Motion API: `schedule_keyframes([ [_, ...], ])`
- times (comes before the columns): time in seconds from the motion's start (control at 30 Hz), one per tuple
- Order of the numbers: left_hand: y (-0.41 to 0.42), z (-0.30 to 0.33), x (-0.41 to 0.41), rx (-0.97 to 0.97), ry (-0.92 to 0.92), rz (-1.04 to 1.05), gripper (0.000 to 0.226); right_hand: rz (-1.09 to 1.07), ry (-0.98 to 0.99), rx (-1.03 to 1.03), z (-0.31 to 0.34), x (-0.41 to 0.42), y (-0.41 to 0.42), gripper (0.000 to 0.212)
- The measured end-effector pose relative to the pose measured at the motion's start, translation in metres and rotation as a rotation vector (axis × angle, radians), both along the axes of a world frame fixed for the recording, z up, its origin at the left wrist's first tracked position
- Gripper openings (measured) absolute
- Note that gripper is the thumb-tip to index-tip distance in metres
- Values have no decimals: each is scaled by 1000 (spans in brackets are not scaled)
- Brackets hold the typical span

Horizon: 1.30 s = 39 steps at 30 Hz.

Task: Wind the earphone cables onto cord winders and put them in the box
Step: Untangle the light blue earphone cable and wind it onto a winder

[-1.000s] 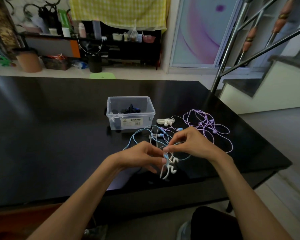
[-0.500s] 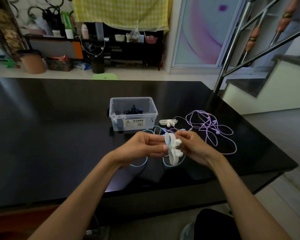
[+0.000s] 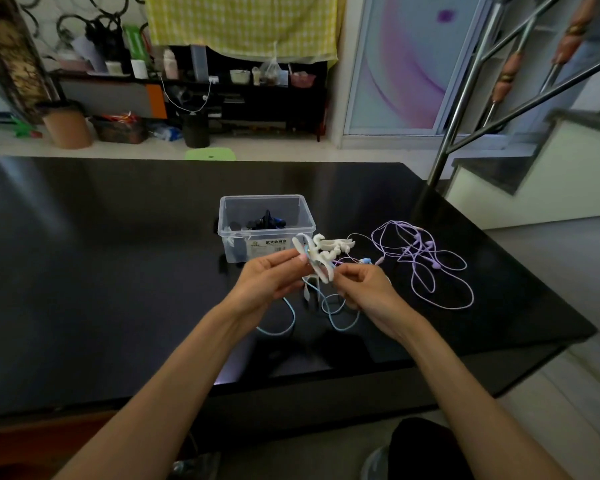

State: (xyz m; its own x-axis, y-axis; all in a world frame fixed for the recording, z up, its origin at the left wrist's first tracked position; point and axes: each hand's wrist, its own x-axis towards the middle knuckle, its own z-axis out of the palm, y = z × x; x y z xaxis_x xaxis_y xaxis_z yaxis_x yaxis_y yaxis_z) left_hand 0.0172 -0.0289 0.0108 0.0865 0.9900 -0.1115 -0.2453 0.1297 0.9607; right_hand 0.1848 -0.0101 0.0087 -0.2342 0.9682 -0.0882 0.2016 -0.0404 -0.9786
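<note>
My left hand [image 3: 270, 278] pinches a white cord winder [image 3: 317, 261] held above the black table [image 3: 118, 271], just in front of the clear plastic box [image 3: 267, 230]. My right hand [image 3: 362, 285] pinches the winder's lower end together with the light blue earphone cable [image 3: 329, 313], whose loops hang down onto the table. A blue earbud [image 3: 366, 261] shows behind my right fingers. A second white winder [image 3: 340, 243] lies beside the box. The box holds a dark wound earphone [image 3: 265, 221]. A purple earphone cable [image 3: 426, 261] lies loose to the right.
The table's near edge [image 3: 326, 386] runs below my forearms and its right corner sits near a metal stair railing [image 3: 465, 109]. A green stool [image 3: 210, 154] stands behind the far edge. Shelves with clutter line the back wall.
Both hands have lifted the white winder and blue cable up off the table toward the box. The winder now tilts upright between the fingers, with less blue cable spread on the table.
</note>
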Motion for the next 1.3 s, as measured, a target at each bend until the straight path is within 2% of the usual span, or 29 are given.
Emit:
schedule_keyframes([
  [0.1, 2, -5, 0, -37, 14, 133, 25, 50, -97, 35, 6, -5, -4, 11],
  [0.23, 4, -8, 1, -1, 64, 264, 18, 132, -231, 25, 18, 0, -6, 21],
  [0.33, 6, -15, -3, 69, 195, 312, 13, 149, -284, 29, 25, 5, -6, 18],
  [0.43, 9, -22, -9, 163, 472, 272, 1, 214, -259, 36, 34, 6, -7, 18],
  [0.5, 10, -25, -10, 209, 641, 166, 2, 256, -258, 78, 39, 7, -8, 18],
  [0.57, 9, -24, -7, 221, 681, 22, 10, 253, -361, 210, 43, 10, -7, 19],
  [0.63, 7, -20, -4, 217, 636, -125, 20, 220, -462, 359, 44, 16, -5, 17],
  [0.73, 3, -11, 0, 191, 573, -307, 28, 142, -485, 438, 40, 29, 1, 15],
  [0.87, -6, -5, 0, 178, 481, -473, 31, 155, -483, 333, 36, 45, 5, 12],
  [1.03, -8, -3, 3, 225, 398, -414, 34, 244, -477, 155, 26, 56, 6, 17],
  [1.13, -9, 0, 6, 228, 301, -361, 34, 260, -365, 84, 20, 51, 6, 14],
  [1.23, -8, 3, 7, 189, 179, -256, 33, 214, -254, 63, 12, 37, 7, 18],
  [1.3, -6, 2, 6, 125, 116, -155, 32, 170, -247, 113, 6, 26, 10, 19],
])
